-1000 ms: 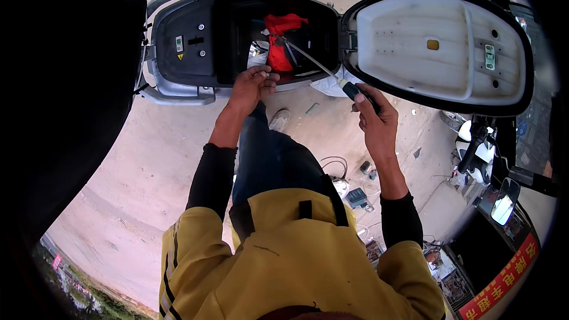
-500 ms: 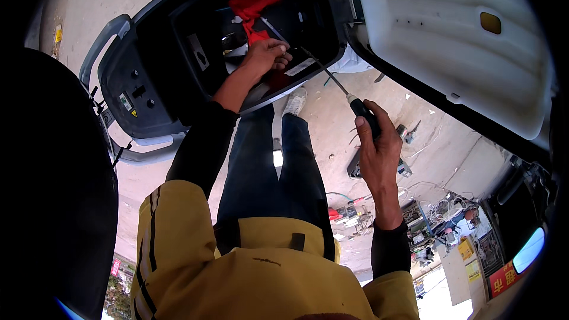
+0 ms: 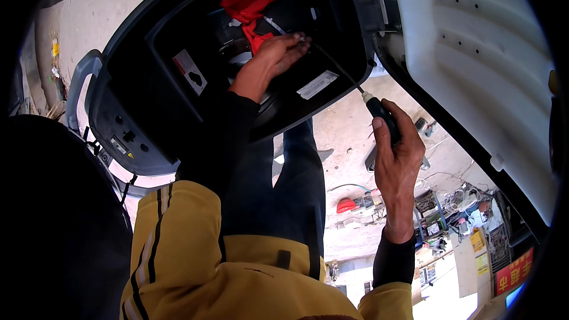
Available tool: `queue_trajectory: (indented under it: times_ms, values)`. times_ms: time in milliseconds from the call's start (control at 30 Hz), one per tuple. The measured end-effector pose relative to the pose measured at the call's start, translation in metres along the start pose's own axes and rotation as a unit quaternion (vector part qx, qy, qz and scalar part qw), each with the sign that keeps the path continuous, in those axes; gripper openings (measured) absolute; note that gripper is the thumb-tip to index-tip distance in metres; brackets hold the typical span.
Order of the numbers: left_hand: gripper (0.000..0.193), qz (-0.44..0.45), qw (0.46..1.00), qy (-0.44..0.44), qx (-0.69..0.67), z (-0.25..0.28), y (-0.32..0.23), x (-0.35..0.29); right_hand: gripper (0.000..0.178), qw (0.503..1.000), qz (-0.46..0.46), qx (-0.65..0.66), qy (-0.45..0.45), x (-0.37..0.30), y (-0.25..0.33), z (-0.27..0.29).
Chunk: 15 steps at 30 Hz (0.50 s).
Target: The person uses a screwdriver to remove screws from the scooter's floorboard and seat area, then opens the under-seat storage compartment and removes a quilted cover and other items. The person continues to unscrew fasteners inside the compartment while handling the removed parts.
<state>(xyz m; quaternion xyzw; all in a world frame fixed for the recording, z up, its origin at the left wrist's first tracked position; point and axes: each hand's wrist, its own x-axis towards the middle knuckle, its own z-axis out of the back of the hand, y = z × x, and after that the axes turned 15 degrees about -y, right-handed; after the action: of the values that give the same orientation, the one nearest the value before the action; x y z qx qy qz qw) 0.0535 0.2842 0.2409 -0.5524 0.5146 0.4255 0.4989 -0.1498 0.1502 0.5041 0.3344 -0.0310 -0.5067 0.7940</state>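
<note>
My right hand (image 3: 396, 160) is wrapped round the dark green handle of a long screwdriver (image 3: 376, 108). Its thin shaft slants up and left to the fingertips of my left hand (image 3: 274, 62). Those fingers are pinched together by the shaft's tip, inside a black storage box (image 3: 166, 74); whatever small thing they grip is hidden. Beyond them in the box lie a red cloth (image 3: 252, 3) and a pale rod-like piece (image 3: 273, 25). A white label (image 3: 317, 85) is stuck inside near the close edge.
The box's hinged lid (image 3: 474, 65), whitish inside, is swung up on the right. A grey handle bar (image 3: 83, 95) curves off the box's left side. A black rounded shape fills the lower left. Tools and wires (image 3: 456, 207) lie on the floor at lower right, near a red object (image 3: 347, 204).
The view has moved closer to the box, which looks larger. Both hands appear further right; the screwdriver tip stays at my left fingertips and both grips hold.
</note>
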Motion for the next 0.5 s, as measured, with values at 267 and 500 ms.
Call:
queue_trajectory:
  times_ms: [267,500]
  values:
    - [0.012,0.073,0.994,-0.018,-0.079,0.007,0.006,0.023,0.030,1.000,-0.010,0.014,0.014,0.012,-0.003,-0.005]
    - [0.015,0.077,0.994,-0.024,-0.075,0.007,0.007,0.026,0.032,0.999,-0.023,0.008,0.024,0.018,-0.006,-0.008]
